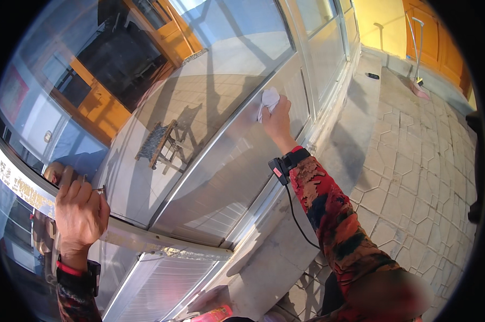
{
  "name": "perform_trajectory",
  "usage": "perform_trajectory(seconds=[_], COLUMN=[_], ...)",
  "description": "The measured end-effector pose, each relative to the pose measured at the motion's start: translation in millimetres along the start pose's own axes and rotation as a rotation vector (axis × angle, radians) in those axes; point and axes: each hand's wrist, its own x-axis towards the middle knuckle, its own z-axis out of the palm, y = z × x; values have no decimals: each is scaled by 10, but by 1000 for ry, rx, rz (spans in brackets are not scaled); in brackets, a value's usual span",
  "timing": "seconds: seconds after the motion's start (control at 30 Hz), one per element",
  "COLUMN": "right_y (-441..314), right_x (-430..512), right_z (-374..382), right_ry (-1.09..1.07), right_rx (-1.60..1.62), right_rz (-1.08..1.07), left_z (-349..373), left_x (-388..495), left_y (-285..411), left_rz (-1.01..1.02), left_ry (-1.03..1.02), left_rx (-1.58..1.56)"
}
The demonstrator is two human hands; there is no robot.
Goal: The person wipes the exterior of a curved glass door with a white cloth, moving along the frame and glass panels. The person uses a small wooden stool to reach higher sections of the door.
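A crumpled white cloth (269, 101) is gripped in my right hand (277, 120), against the lower metal panel (226, 161) of a glazed frame, just below the edge of the large glass pane (242, 52). My left hand (80, 209) is closed around the worn metal upright of the frame at the left, beside a small handle or latch (100, 189); its fingertips are partly hidden. Reflections of an arm and fingers show in the glass beside it. Both forearms wear patterned sleeves and black wrist straps with small devices.
Behind the glass stands a small stool (158, 143) on a tiled floor. A concrete ledge (347, 133) runs along the frame and bears a small black object (373, 75). A broom (418, 52) and pink dustpan (420, 91) stand by the yellow wall. A pink bottle (214, 314) lies at the bottom edge.
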Motion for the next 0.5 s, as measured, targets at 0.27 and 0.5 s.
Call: perform_trajectory(seconds=[0.27, 0.5], right_y=[-652, -128], right_x=[-1825, -888], right_z=[25, -155], right_ry=[-402, -332], right_rx=[222, 13], right_rz=[-769, -468], left_z=[-29, -3], left_x=[43, 55], left_y=[26, 50], left_rz=[46, 35], left_ry=[70, 127], left_rx=[1, 3])
